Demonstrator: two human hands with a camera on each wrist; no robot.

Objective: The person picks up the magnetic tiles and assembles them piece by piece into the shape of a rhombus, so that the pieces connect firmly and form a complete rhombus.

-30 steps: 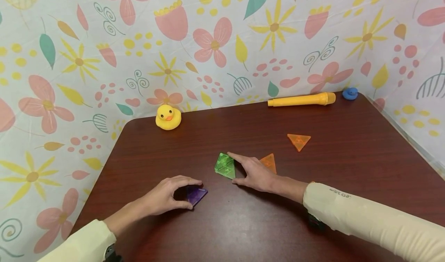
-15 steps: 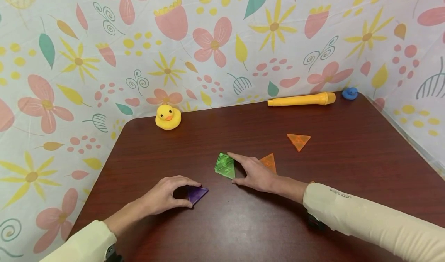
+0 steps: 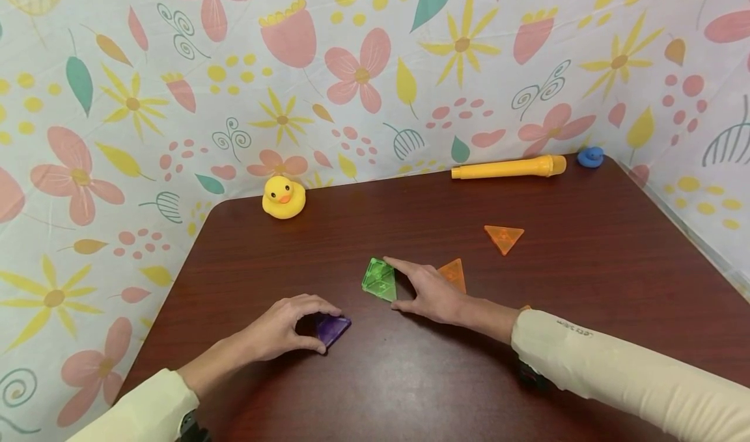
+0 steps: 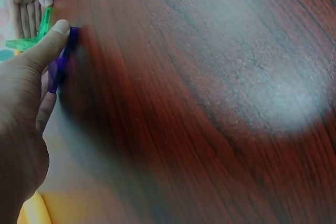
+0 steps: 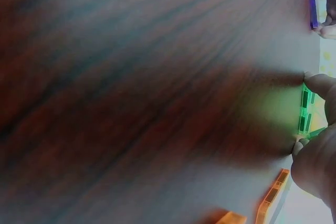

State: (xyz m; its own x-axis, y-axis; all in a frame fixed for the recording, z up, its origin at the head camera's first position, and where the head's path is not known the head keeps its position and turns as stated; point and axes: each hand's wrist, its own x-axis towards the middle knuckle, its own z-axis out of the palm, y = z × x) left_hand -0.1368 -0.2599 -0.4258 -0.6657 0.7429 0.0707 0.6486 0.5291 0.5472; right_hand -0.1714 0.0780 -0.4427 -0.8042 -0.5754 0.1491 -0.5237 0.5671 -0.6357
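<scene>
My left hand (image 4: 20,114) pinches a purple tile (image 4: 65,59) at the worktop (image 4: 199,108), and beyond this hand my right hand (image 4: 26,4) touches a green piece (image 4: 44,24).

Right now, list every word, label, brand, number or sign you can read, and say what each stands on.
Right sleeve: small dark handwritten-looking marking near the cuff, too small and blurred to read.
No other text can be made out: I find none on the purple tile, green tiles, yellow microphone, yellow duck, blue duck or floral backdrop.
</scene>
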